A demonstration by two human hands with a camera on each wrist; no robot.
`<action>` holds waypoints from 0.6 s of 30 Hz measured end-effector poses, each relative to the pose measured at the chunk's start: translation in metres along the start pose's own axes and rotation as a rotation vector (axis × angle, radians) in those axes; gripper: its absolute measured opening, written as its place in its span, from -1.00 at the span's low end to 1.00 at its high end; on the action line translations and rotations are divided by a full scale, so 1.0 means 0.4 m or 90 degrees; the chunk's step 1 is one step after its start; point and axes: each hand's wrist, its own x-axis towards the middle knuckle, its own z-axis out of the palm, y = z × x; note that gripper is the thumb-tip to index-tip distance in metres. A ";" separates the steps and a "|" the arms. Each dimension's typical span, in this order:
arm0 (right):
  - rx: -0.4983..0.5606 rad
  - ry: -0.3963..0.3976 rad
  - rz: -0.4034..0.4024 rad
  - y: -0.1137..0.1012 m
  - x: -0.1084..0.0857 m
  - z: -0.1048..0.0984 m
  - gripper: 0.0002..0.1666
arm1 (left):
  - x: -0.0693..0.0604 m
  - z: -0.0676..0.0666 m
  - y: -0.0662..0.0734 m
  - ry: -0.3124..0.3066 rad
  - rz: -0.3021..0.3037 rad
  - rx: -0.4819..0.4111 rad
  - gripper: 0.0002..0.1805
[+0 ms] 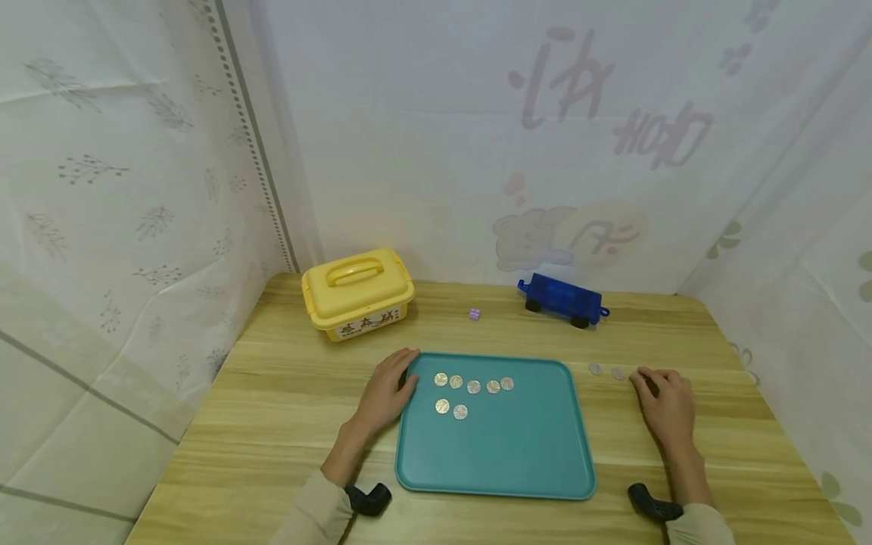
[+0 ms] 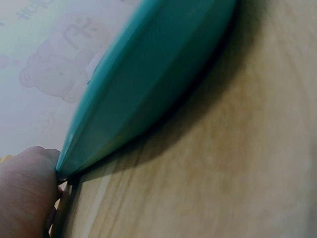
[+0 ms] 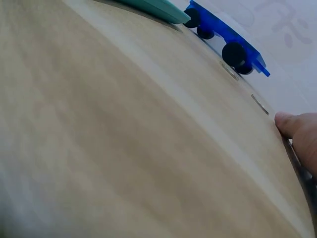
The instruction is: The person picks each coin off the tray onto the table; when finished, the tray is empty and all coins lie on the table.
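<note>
A teal tray (image 1: 504,454) lies on the wooden table with several gold and silver coins (image 1: 473,387) on it in two rows. My left hand (image 1: 384,390) grips the tray's far left corner, its thumb over the rim; the left wrist view shows the tray's outer wall (image 2: 133,79) beside the hand (image 2: 27,193). Two silver coins (image 1: 617,373) lie on the table right of the tray. Just right of them, my right hand (image 1: 668,405) touches the table with bent fingers and thumb. Whether a coin is under those fingertips is hidden, also in the right wrist view (image 3: 302,136).
A yellow lidded box (image 1: 357,291) with a handle stands at the back left. Behind the tray sit a small purple toy brick (image 1: 474,313) and a blue toy wagon (image 1: 562,297) with black wheels. Patterned cloth (image 1: 422,151) hangs around the table's back and sides.
</note>
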 end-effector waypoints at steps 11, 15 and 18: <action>0.012 0.044 0.018 -0.025 0.000 0.010 -0.73 | 0.002 -0.002 -0.003 0.000 0.005 0.001 -0.50; 0.017 0.050 0.031 -0.020 -0.004 0.016 -0.73 | 0.001 0.001 -0.004 -0.004 0.000 -0.001 -0.50; 0.018 0.042 0.042 -0.017 -0.008 0.019 -0.70 | 0.001 0.002 -0.003 -0.003 -0.001 -0.004 -0.50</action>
